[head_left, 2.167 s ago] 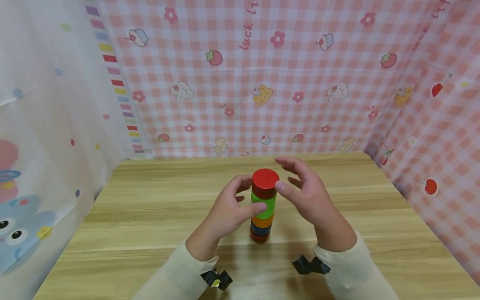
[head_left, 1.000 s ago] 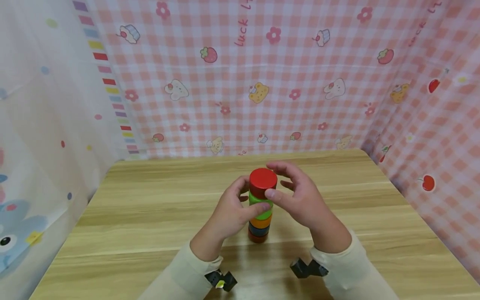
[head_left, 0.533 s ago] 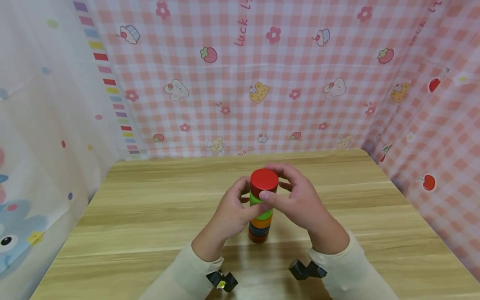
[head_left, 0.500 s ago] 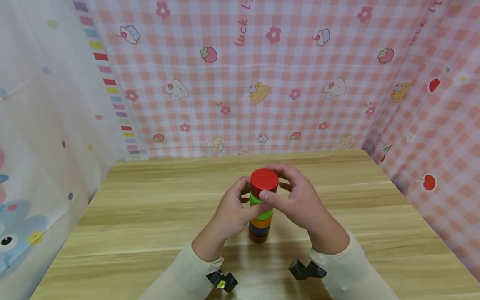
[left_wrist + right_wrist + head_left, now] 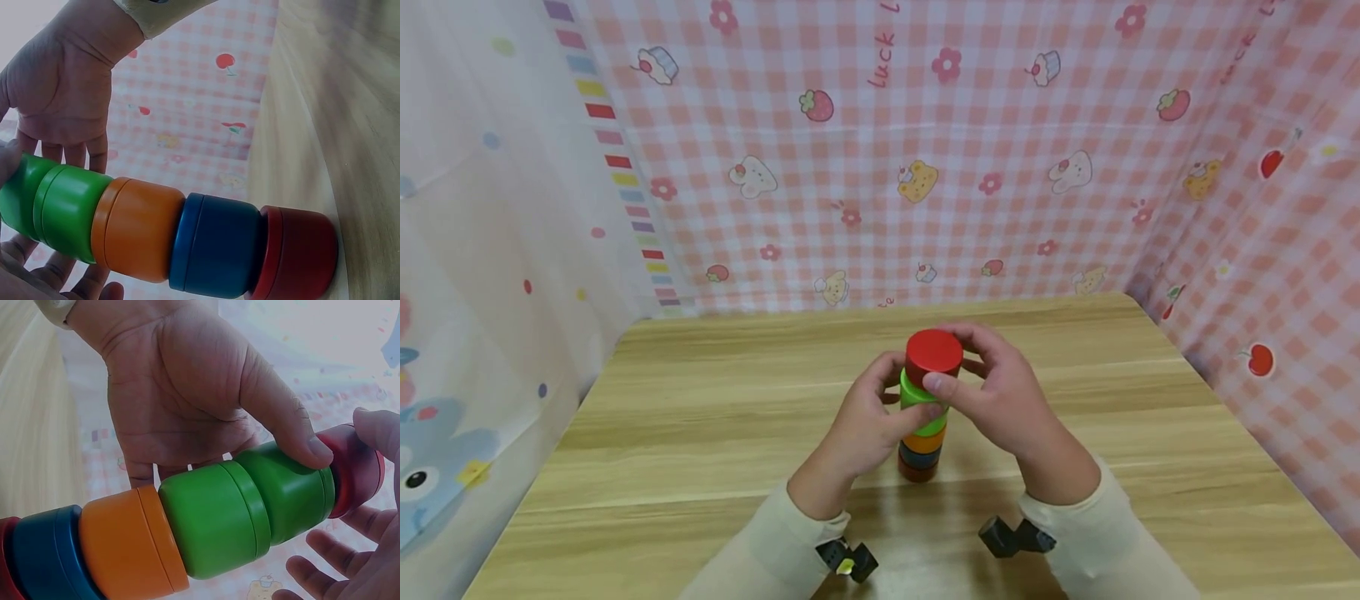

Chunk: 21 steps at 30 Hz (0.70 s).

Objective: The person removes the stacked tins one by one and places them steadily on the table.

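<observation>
A stack of small, round, jar-like pieces stands upright on the table. From the bottom come a dark red jar (image 5: 297,253), a blue jar (image 5: 219,244), an orange jar (image 5: 134,544), a lower green jar (image 5: 215,519) and an upper green jar (image 5: 290,494). My left hand (image 5: 865,425) grips the green part of the stack, thumb in front and fingers behind. Uppermost is a red jar (image 5: 934,352), which my right hand (image 5: 1003,400) holds between thumb and fingers. It sits slightly tilted and offset to the right over the upper green jar.
The wooden table (image 5: 700,400) spreads out around the stack. A pink checked curtain (image 5: 865,150) hangs behind it, with a white curtain (image 5: 490,208) at left and another checked curtain (image 5: 1300,275) at right. Both wrists carry small black devices.
My right hand has come in from the right and taken hold of the top red jar. That jar has since shifted slightly up and right. My left hand keeps its grip on the stack.
</observation>
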Each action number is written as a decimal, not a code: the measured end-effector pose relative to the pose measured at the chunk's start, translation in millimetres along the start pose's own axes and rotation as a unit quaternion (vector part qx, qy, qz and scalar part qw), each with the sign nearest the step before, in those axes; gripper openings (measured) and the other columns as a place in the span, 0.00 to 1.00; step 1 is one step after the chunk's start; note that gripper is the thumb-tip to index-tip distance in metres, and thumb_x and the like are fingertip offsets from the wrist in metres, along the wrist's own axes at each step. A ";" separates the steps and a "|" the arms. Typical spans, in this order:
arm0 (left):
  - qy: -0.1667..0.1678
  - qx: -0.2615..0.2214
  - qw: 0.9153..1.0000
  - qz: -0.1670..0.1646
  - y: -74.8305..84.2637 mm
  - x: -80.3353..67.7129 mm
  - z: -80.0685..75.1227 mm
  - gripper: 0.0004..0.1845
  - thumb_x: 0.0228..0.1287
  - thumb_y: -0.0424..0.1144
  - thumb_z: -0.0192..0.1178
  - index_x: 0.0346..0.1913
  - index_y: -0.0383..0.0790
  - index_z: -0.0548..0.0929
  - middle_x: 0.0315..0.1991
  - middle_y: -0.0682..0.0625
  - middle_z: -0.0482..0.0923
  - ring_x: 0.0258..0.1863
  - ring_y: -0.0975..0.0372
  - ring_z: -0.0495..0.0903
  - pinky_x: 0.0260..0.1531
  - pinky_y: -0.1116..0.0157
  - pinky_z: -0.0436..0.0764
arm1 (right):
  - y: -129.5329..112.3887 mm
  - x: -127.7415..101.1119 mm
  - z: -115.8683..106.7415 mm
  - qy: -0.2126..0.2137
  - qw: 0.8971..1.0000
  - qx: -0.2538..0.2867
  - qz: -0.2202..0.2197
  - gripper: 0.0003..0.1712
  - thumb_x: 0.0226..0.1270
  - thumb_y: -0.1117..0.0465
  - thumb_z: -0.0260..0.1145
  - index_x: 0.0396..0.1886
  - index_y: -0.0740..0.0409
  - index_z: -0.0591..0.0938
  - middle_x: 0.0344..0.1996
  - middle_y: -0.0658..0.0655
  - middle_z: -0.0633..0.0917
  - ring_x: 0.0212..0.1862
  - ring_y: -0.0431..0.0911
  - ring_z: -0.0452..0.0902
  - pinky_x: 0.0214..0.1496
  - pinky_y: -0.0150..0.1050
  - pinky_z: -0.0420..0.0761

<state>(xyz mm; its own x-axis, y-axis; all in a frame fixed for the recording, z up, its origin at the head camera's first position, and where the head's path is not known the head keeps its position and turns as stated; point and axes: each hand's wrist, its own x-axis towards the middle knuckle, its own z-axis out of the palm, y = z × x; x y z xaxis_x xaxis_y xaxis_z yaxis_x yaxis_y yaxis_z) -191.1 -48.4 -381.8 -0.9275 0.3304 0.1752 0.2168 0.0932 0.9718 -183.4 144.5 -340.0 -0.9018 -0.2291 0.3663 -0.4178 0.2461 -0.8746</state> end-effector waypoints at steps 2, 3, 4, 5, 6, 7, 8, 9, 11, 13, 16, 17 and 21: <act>0.001 -0.001 1.000 0.000 -0.6 0.2 0.6 0.25 0.66 0.41 0.73 0.64 0.50 0.78 0.61 0.54 0.80 0.63 0.56 0.74 0.64 0.49 0.69 | -0.4 0.2 -1.2 0.002 1.000 0.002 0.000 0.27 0.67 0.61 0.74 0.65 0.56 0.81 0.60 0.56 0.84 0.66 0.52 0.75 0.69 0.66 0.72; 0.001 -0.002 1.000 0.000 -0.8 0.2 0.6 0.26 0.66 0.41 0.73 0.65 0.49 0.78 0.61 0.54 0.80 0.63 0.56 0.74 0.64 0.49 0.69 | -0.4 0.4 -1.8 0.003 1.000 0.002 0.000 0.27 0.67 0.61 0.74 0.65 0.57 0.80 0.60 0.56 0.84 0.66 0.52 0.75 0.69 0.66 0.73; 0.001 -0.002 1.000 -0.001 -0.9 0.2 0.7 0.26 0.66 0.41 0.73 0.65 0.49 0.78 0.61 0.54 0.80 0.63 0.56 0.74 0.64 0.48 0.69 | -0.4 0.5 -2.5 0.004 1.000 0.001 0.001 0.27 0.67 0.61 0.74 0.65 0.57 0.80 0.60 0.56 0.84 0.66 0.52 0.75 0.69 0.66 0.73; 0.002 -0.003 1.000 -0.001 -0.8 0.1 0.6 0.26 0.66 0.41 0.73 0.65 0.49 0.78 0.61 0.54 0.80 0.63 0.56 0.74 0.64 0.48 0.70 | -0.2 0.6 -3.1 0.005 1.000 -0.001 0.001 0.27 0.67 0.61 0.74 0.65 0.57 0.80 0.60 0.56 0.84 0.66 0.52 0.75 0.69 0.66 0.73; 0.002 -0.003 1.000 -0.002 -0.8 0.0 0.5 0.26 0.66 0.41 0.73 0.65 0.49 0.78 0.61 0.54 0.80 0.63 0.56 0.74 0.64 0.48 0.70 | -0.1 0.6 -3.7 0.006 1.000 -0.002 0.002 0.27 0.67 0.61 0.74 0.65 0.57 0.80 0.60 0.56 0.84 0.66 0.52 0.75 0.69 0.66 0.73; 0.002 -0.003 1.000 -0.002 -0.5 -0.1 0.3 0.25 0.66 0.42 0.73 0.65 0.49 0.78 0.61 0.54 0.80 0.63 0.56 0.74 0.64 0.48 0.70 | 0.0 0.7 -4.5 0.008 1.000 -0.004 0.003 0.27 0.68 0.60 0.74 0.65 0.58 0.80 0.61 0.56 0.83 0.66 0.52 0.74 0.69 0.66 0.73; 0.001 -0.004 1.000 -0.002 -0.4 -0.1 0.1 0.26 0.66 0.42 0.73 0.65 0.49 0.78 0.61 0.54 0.80 0.63 0.56 0.74 0.63 0.48 0.70 | 0.3 0.8 -5.2 0.010 1.000 -0.005 0.003 0.28 0.68 0.60 0.74 0.66 0.58 0.80 0.61 0.57 0.83 0.66 0.52 0.74 0.69 0.66 0.73; 0.001 -0.005 1.000 -0.003 -0.6 -0.1 -0.1 0.25 0.66 0.42 0.73 0.64 0.49 0.78 0.61 0.53 0.80 0.63 0.56 0.74 0.63 0.49 0.70 | 0.5 0.8 -6.1 0.011 1.000 -0.005 0.004 0.28 0.68 0.60 0.74 0.66 0.58 0.79 0.61 0.57 0.83 0.66 0.52 0.74 0.69 0.66 0.73; 0.002 -0.005 1.000 -0.005 -1.1 -0.3 -0.4 0.25 0.66 0.41 0.73 0.64 0.49 0.78 0.60 0.53 0.80 0.63 0.56 0.74 0.62 0.50 0.71 | 1.2 0.8 -7.9 0.013 1.000 -0.001 0.004 0.28 0.68 0.60 0.73 0.66 0.59 0.79 0.61 0.57 0.83 0.66 0.52 0.74 0.69 0.65 0.72; 0.001 -0.005 1.000 -0.007 -1.5 -0.7 -0.7 0.25 0.66 0.41 0.73 0.64 0.50 0.78 0.60 0.53 0.80 0.62 0.56 0.74 0.61 0.51 0.71 | 2.0 0.8 -9.7 0.017 1.000 0.004 0.004 0.28 0.69 0.61 0.73 0.66 0.59 0.79 0.61 0.57 0.83 0.66 0.51 0.74 0.69 0.65 0.72; -0.001 -0.007 1.000 -0.009 -1.7 -1.0 -0.9 0.24 0.66 0.41 0.73 0.63 0.50 0.78 0.59 0.52 0.80 0.62 0.55 0.74 0.61 0.52 0.71 | 3.3 1.4 -12.7 0.023 1.000 0.011 0.003 0.28 0.69 0.62 0.72 0.67 0.60 0.78 0.61 0.57 0.83 0.65 0.50 0.74 0.68 0.63 0.73; -0.001 -0.008 1.000 -0.010 -1.7 -1.0 -0.9 0.24 0.67 0.41 0.73 0.63 0.50 0.78 0.59 0.52 0.80 0.62 0.55 0.74 0.61 0.52 0.71 | 3.4 1.8 -13.7 0.025 1.000 0.012 0.002 0.27 0.69 0.62 0.72 0.66 0.61 0.79 0.61 0.57 0.83 0.65 0.50 0.74 0.68 0.62 0.73; -0.004 -0.013 1.000 -0.009 -1.9 -0.6 -0.9 0.25 0.67 0.41 0.73 0.63 0.49 0.78 0.59 0.52 0.80 0.63 0.55 0.74 0.62 0.51 0.70 | 5.5 4.4 -17.8 0.030 0.999 0.017 -0.004 0.27 0.70 0.63 0.71 0.66 0.62 0.78 0.60 0.58 0.83 0.63 0.50 0.75 0.67 0.56 0.76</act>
<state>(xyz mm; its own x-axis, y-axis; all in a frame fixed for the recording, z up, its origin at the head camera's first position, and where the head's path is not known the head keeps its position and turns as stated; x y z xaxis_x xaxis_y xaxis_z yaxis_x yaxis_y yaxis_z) -191.2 -49.7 -383.6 -0.9286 0.3365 0.1563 0.1918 0.0750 0.9786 -191.6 161.7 -337.5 -0.9042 -0.1731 0.3905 -0.4214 0.2127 -0.8816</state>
